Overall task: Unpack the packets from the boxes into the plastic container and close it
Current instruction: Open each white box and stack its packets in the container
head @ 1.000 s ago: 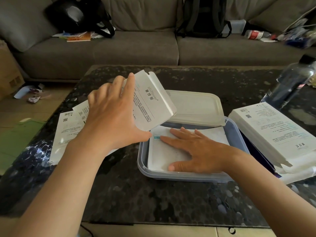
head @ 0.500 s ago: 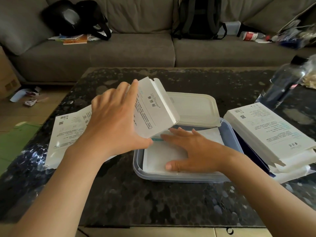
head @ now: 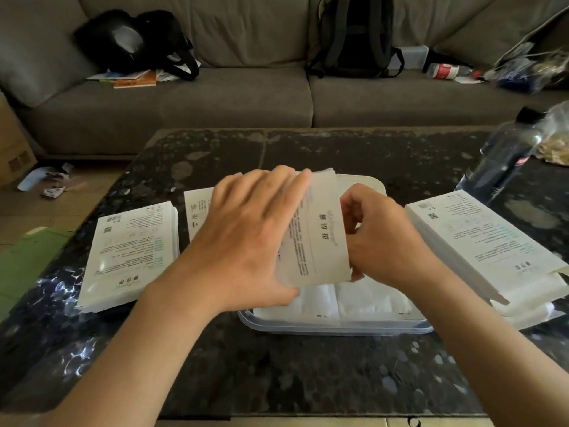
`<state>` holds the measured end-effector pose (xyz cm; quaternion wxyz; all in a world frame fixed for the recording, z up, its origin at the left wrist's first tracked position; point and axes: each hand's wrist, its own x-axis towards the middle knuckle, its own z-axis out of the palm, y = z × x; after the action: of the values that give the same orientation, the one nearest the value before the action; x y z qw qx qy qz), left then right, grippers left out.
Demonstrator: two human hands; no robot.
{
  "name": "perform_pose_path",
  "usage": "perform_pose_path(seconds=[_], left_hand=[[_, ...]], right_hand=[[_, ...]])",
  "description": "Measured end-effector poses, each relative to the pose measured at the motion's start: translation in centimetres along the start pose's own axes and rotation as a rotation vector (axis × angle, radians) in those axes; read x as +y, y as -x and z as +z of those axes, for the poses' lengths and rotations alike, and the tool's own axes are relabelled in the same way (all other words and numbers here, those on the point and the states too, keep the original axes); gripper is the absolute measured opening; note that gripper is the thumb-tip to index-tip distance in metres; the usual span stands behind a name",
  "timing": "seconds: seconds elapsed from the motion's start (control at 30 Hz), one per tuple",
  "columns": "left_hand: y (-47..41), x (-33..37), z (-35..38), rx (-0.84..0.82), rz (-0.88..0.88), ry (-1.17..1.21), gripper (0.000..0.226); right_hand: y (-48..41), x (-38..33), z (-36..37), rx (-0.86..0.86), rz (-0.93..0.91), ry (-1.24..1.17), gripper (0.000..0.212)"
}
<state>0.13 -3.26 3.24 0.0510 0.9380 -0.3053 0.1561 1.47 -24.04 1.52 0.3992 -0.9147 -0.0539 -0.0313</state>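
Observation:
My left hand [head: 246, 241] grips a white printed box [head: 317, 238] and holds it tilted over the clear plastic container [head: 338, 328]. My right hand [head: 378, 238] has curled fingers on the box's right edge. White packets [head: 348, 303] lie flat inside the container. The container's lid [head: 369, 183] shows just behind the box, mostly hidden. A flat white box [head: 132, 254] lies on the table to the left, with another [head: 197, 211] partly hidden behind my left hand. A stack of white boxes [head: 480, 245] lies on the right.
The dark stone table [head: 277, 365] carries a dark bottle [head: 505, 155] at the far right. Behind it stands a grey sofa [head: 246, 103] with a backpack [head: 354, 35], a black bag [head: 132, 41] and loose clutter. A cardboard box [head: 12, 143] sits on the floor at left.
My right hand lifted off the packets in the container and took hold of the box's right edge. The box came down lower over the container, and more white packets now show inside it.

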Motion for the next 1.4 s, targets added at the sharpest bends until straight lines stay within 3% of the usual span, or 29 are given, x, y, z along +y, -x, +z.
perform_pose_path(seconds=[0.17, 0.3, 0.73, 0.8, 0.97, 1.1, 1.27, 1.37, 1.4], left_hand=[[-0.1, 1.2, 0.5, 0.047, 0.06, -0.043, 0.124], [0.0, 0.8, 0.7, 0.025, 0.046, -0.054, 0.127], [0.2, -1.1, 0.1, -0.017, -0.042, -0.059, 0.126], [0.4, -1.6, -0.1, -0.035, -0.072, -0.065, 0.127], [0.5, -2.9, -0.2, -0.063, -0.181, -0.093, 0.132], [0.5, -3.4, 0.0, -0.051, -0.268, -0.134, 0.134], [0.3, -3.4, 0.2, -0.043, -0.351, -0.166, 0.136], [0.3, -3.5, 0.4, -0.043, -0.384, -0.187, 0.139], [0.3, -3.6, 0.4, -0.039, -0.393, -0.194, 0.139]], right_hand=[[-0.2, 0.4, 0.1, 0.003, -0.087, 0.114, 0.034], [-0.4, 0.4, -0.1, -0.03, -0.042, 0.072, 0.025], [0.0, 0.0, -2.9, 0.037, 0.068, -0.324, 0.012], [-0.2, 0.2, -3.5, 0.073, 0.103, -0.371, 0.02], [-0.3, 0.8, -5.6, 0.131, 0.1, -0.591, 0.065], [-0.3, 0.8, -7.2, 0.161, 0.097, -0.646, 0.026], [0.1, 1.7, -8.8, -0.079, 0.143, -0.747, 0.041], [0.3, 1.9, -9.1, -0.171, 0.099, -0.684, 0.053], [0.3, 1.8, -9.0, -0.183, 0.081, -0.641, 0.046]])
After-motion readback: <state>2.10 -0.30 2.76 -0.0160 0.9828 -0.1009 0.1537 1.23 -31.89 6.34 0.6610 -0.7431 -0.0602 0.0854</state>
